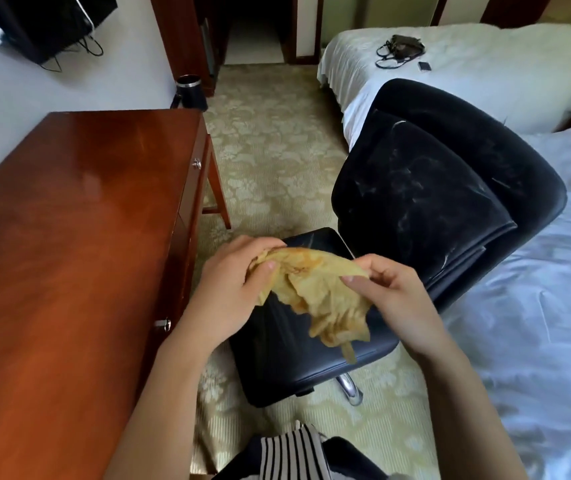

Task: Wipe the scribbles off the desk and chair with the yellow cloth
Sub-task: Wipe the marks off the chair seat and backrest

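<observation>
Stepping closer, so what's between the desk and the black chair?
Head view: only patterned carpet lies between the desk and the chair; the left hand and right hand hold the yellow cloth above the seat.

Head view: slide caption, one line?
Left hand and right hand hold the yellow cloth over the black chair, whitish scribbles on its backrest, beside the desk.

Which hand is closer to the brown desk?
The left hand, holding the yellow cloth beside the desk edge. The right hand holds the cloth's other end, nearer the chair.
</observation>
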{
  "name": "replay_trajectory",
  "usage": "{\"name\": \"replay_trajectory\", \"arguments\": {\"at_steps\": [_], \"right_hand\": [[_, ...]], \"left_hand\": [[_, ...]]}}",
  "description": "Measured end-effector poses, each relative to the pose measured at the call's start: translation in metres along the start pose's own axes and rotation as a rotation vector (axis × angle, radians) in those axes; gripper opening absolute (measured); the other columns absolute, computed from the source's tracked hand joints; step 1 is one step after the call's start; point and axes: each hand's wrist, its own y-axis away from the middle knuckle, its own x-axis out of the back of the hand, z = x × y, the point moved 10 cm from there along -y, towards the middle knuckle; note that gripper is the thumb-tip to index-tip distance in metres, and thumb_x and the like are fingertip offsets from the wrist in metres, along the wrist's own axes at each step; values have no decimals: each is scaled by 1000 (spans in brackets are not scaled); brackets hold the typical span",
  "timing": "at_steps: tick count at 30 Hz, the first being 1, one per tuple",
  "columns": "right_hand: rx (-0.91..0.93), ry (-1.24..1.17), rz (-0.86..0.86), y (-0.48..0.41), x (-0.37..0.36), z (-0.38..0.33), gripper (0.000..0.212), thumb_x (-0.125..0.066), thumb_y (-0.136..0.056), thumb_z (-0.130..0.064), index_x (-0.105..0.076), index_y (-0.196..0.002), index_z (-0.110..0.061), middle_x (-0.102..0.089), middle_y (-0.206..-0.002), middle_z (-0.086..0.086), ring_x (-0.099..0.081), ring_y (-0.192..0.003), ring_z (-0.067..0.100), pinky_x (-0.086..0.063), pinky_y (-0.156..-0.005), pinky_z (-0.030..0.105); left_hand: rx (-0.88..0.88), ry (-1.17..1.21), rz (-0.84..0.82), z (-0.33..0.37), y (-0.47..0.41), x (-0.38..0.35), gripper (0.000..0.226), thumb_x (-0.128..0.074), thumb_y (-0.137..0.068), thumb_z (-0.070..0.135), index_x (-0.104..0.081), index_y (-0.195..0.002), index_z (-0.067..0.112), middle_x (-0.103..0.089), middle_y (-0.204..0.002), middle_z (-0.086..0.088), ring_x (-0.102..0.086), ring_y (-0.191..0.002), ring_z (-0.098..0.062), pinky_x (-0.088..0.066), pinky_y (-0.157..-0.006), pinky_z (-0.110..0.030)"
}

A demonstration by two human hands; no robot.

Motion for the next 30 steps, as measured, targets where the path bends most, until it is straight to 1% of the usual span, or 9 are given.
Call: {"name": "replay_trajectory", "arguments": {"at_steps": [3,6,9,12,16,20,23,26,30], "right_hand": [[-97,-167,31,3,-6,5,12,-54,-93,-8,-62,-84,-10,-66,-75,6,-63,-70,16,-51,-64,25],[-162,-153,134,4,-4,16,11,-51,-97,-14,-60,-91,-14,-67,-83,4,-65,-78,16,-51,-71,30],[-272,-113,272,6,-3,33,5,-52,-97,-17,-57,-99,-17,-65,-87,7,-64,-79,19,-54,-74,38],[-375,-357,284,8,-30,46,17,-55,-95,-11,-53,-111,-14,-66,-95,14,-67,-78,20,-56,-70,38],[-405,-640,63,11,-76,35,46,-53,-90,3,-42,-130,-16,-70,-99,18,-71,-85,27,-57,-62,36],[-162,-272,-115,11,-92,0,66,-52,-87,16,-36,-138,-23,-71,-85,13,-69,-75,24,-56,-64,32],[66,49,-80,11,-91,-26,59,-53,-87,17,-44,-130,-22,-70,-72,14,-65,-60,23,-50,-55,28],[191,347,-29,16,-89,-38,56,-58,-86,10,-50,-124,-31,-66,-68,11,-60,-60,29,-50,-58,35],[189,625,50,20,-75,-38,55,-71,-82,-11,-50,-125,-38,-64,-69,4,-60,-60,18,-52,-64,35]], "left_hand": [[18,-68,194,-12,4,29,24,-53,-96,18,-66,-115,22,-61,-107,6,-54,-107,-16,-41,-97,-38],[121,13,255,-33,15,42,19,-54,-95,20,-68,-107,22,-63,-103,10,-57,-100,-7,-40,-92,-19],[309,166,-121,-55,26,-1,19,-53,-95,27,-70,-102,23,-67,-97,15,-59,-93,3,-42,-83,-10],[409,349,-466,-53,51,-51,27,-49,-97,30,-62,-119,21,-61,-108,19,-53,-96,12,-36,-75,5],[489,659,-430,-60,60,-60,22,-52,-93,38,-56,-114,34,-59,-111,25,-53,-88,24,-40,-81,-2],[430,720,-118,-82,50,-26,53,-70,-72,43,-45,-119,40,-49,-128,20,-47,-120,3,-40,-87,-10],[182,503,-62,-71,40,-8,72,-75,-78,25,-34,-130,51,-27,-145,24,-26,-132,7,-26,-98,-4],[25,387,-72,-57,33,-9,38,-70,-84,24,-59,-117,40,-38,-141,24,-31,-134,2,-29,-110,-27],[38,451,-88,-48,31,-14,8,-57,-94,15,-64,-94,20,-64,-95,12,-59,-92,-3,-47,-84,-27]]}}
